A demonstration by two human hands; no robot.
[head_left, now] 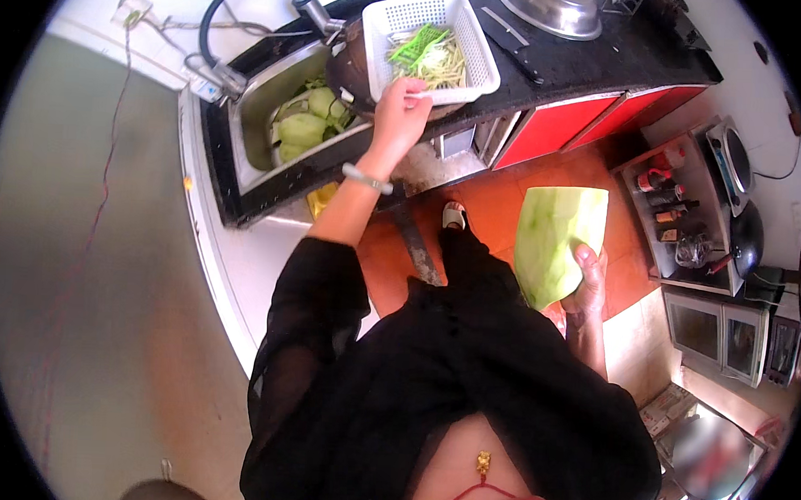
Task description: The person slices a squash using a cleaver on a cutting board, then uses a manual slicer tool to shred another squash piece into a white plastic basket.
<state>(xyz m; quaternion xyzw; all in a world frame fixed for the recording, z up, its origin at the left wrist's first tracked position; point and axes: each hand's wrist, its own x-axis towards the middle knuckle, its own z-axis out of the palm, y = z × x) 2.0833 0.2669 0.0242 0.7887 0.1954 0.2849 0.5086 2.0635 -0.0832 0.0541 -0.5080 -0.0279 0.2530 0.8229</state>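
Note:
My left hand (401, 120) reaches forward to the counter, its fingers closed on the near rim of a white perforated plastic basket (472, 94). Thin pale strips (444, 62) lie in the basket with a bright green plastic tool (417, 45), whose exact kind I cannot make out. Off to the right, over the floor, my right hand (588, 283) grips a large piece of peeled pale green melon (558, 234) by its lower right side, thumb on its face. The melon's top end is cut straight. A dark round board (350, 72) shows partly under the basket.
Left of the basket is a metal sink (256, 127) holding pale green pieces (303, 130), with a black hose faucet (215, 27) above. A knife (508, 36) and an upturned metal bowl (554, 11) lie to its right. A bottle shelf (679, 217) stands at right.

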